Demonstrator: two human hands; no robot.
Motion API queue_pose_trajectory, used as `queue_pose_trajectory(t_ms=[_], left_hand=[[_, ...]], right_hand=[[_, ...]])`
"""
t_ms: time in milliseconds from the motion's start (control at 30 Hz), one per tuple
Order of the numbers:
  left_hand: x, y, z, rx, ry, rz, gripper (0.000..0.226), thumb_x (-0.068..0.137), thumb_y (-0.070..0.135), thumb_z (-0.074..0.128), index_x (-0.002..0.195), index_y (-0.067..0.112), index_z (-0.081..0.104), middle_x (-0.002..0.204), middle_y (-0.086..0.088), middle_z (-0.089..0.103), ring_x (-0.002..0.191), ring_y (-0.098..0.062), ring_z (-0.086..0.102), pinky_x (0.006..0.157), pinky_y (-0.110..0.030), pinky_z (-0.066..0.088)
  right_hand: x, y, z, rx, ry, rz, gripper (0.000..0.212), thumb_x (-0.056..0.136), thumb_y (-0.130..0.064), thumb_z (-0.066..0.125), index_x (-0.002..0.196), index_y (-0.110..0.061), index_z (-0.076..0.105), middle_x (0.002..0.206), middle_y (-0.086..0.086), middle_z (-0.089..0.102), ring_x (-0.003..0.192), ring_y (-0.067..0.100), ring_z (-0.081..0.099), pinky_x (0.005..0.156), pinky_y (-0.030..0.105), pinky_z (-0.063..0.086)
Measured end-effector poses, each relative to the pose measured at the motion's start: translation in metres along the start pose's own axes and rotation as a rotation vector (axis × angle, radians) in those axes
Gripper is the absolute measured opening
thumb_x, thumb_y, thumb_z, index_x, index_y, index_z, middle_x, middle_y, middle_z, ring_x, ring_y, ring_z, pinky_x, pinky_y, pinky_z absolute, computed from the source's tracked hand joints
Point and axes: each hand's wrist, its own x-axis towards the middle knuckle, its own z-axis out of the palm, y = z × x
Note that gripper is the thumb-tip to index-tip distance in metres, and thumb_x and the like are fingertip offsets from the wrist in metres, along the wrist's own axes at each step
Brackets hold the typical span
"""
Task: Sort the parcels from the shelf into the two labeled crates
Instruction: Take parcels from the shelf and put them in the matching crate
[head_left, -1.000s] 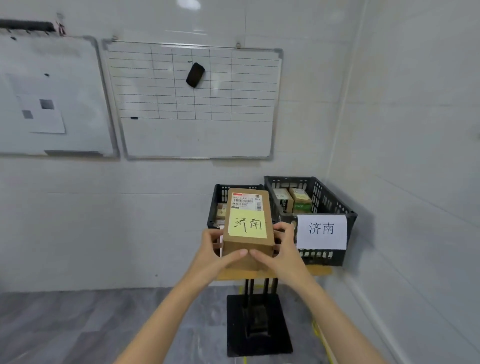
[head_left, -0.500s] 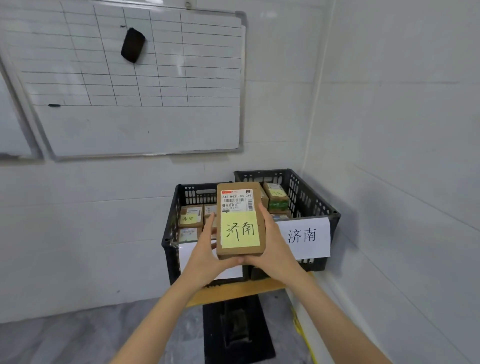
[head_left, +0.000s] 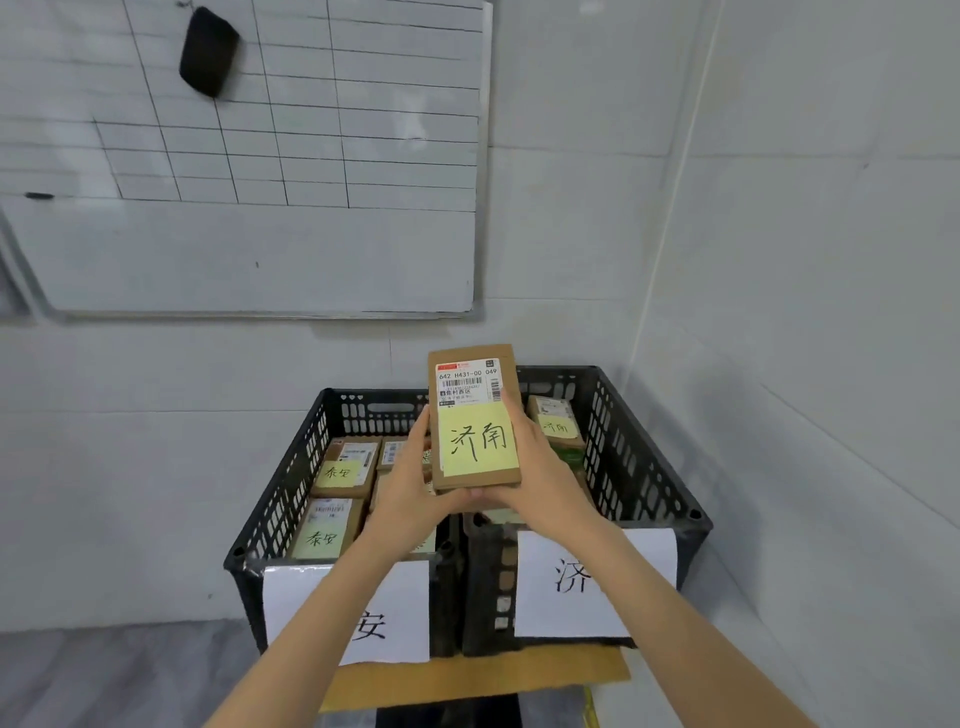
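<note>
Wall: gridded whiteboard (head_left: 311, 249), flat, 12 o'clock.
Bins: black slotted plastic; left crate (head_left: 291, 488) at 9, right crate (head_left: 644, 457) at 3, on tabletop (head_left: 467, 680), paper labels (head_left: 540, 613) out front.
Held: parcel (head_left: 475, 379), stiff brown card box, upright over seam btw crates, prob. for reading.
Grip: left hand (head_left: 410, 493) & right hand (head_left: 545, 483) both clasp its lower sides.
Tag: yellow sticky note (head_left: 478, 439); 1st char matches right crate's label, so likely goes there.

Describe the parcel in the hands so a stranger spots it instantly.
Under the wall whiteboard stand a left crate and a right crate, both black. Above where they meet, the left hand and right hand hold a brown parcel. It alone is lifted; other parcels lie inside the crates.
</note>
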Motion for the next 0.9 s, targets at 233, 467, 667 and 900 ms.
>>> queue_pose_trajectory(t_ms=[233, 467, 667, 900], left_hand=[[0.048, -0.013, 0.034, 0.081, 0.010, -0.015, 0.096, 0.074, 0.026, 0.082, 0.127, 0.067, 0.014, 0.115, 0.051, 0.046, 0.112, 0.030, 0.036, 0.078, 0.004, 0.036], [0.082, -0.021, 0.056, 0.090, -0.086, -0.008, 0.090, 0.075, 0.031, 0.081, 0.127, 0.063, 0.015, 0.115, 0.058, 0.038, 0.110, 0.032, 0.035, 0.080, 0.010, 0.028], [0.116, -0.051, 0.064, 0.049, -0.217, -0.144, 0.110, 0.072, 0.042, 0.080, 0.152, 0.039, 0.005, 0.149, 0.009, 0.033, 0.127, -0.009, 0.042, 0.098, -0.027, 0.039], [0.155, -0.085, 0.055, 0.074, -0.146, -0.198, 0.094, 0.081, 0.041, 0.073, 0.152, 0.037, 0.011, 0.150, 0.011, 0.036, 0.129, -0.005, 0.038, 0.098, -0.026, 0.033]], right_hand=[[0.039, 0.049, -0.015, 0.036, -0.037, -0.010, 0.119, 0.077, -0.035, 0.081, 0.155, -0.037, -0.009, 0.159, -0.001, 0.023, 0.138, 0.021, 0.040, 0.106, 0.050, 0.043], [0.064, 0.093, -0.019, 0.133, -0.075, 0.052, 0.118, 0.079, -0.036, 0.080, 0.154, -0.043, -0.011, 0.159, -0.004, 0.027, 0.140, 0.018, 0.038, 0.109, 0.053, 0.040], [0.077, 0.141, -0.030, 0.195, -0.104, 0.156, 0.114, 0.081, -0.021, 0.079, 0.156, -0.038, -0.006, 0.156, -0.014, 0.033, 0.145, 0.009, 0.030, 0.118, 0.052, 0.029], [0.087, 0.189, -0.013, 0.211, -0.346, 0.270, 0.117, 0.085, -0.015, 0.075, 0.153, -0.034, -0.018, 0.158, -0.011, 0.029, 0.145, 0.007, 0.027, 0.121, 0.044, 0.024]])
